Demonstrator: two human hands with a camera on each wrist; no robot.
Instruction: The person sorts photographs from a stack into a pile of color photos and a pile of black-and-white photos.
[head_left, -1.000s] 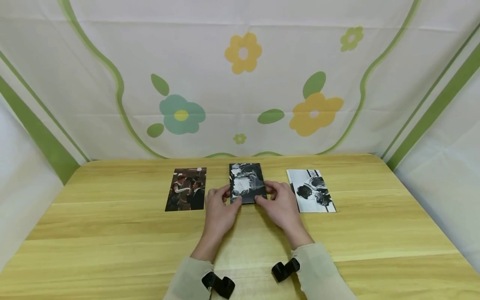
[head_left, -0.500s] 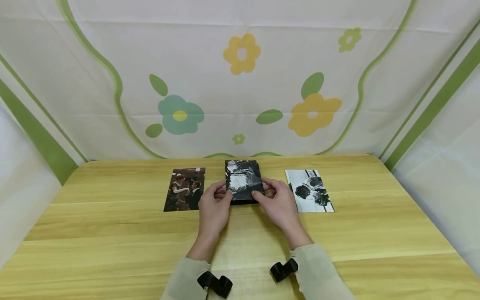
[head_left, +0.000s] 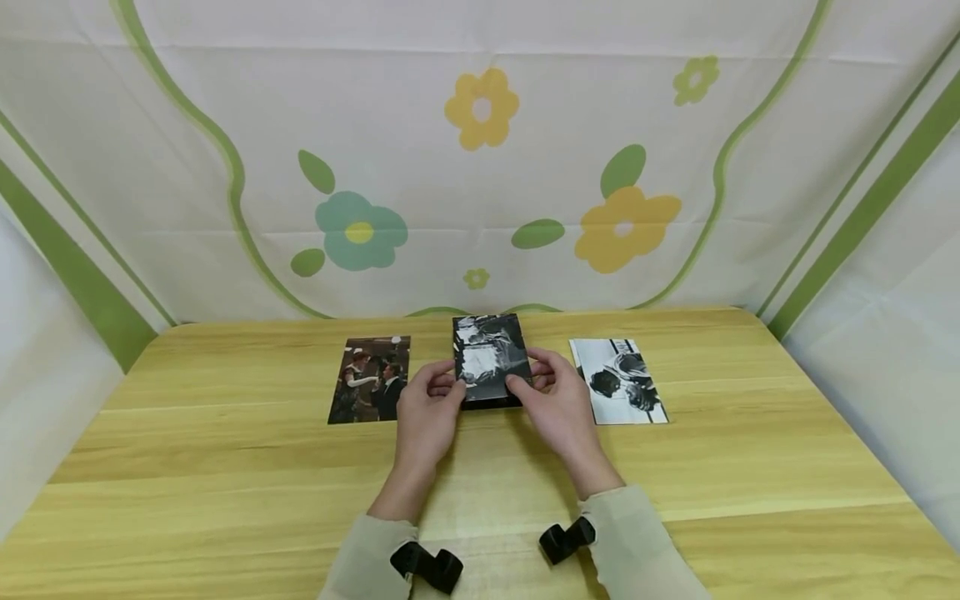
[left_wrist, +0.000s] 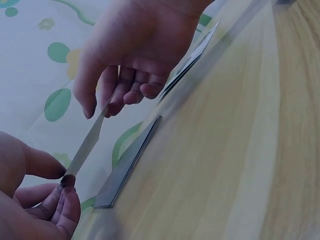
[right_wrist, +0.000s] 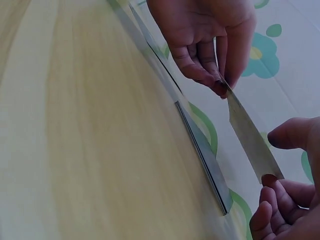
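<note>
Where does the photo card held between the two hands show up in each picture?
Head view: the photo card is just below the centre, picture side up, between the left hand and the right hand.
Left wrist view: the photo card is left of centre, a pale, slanting strip.
Right wrist view: the photo card is right of centre, again a pale, slanting strip.
Shared landmark: the flowered cloth behind the table.

Cannot read any text, label, brand, number or sign on the middle photo card [head_left: 491, 358], the brown-toned photo card [head_left: 370, 380] or the white-edged photo card [head_left: 622, 382]; cannot make out any on the floral backdrop [head_left: 450, 187] either.
</note>
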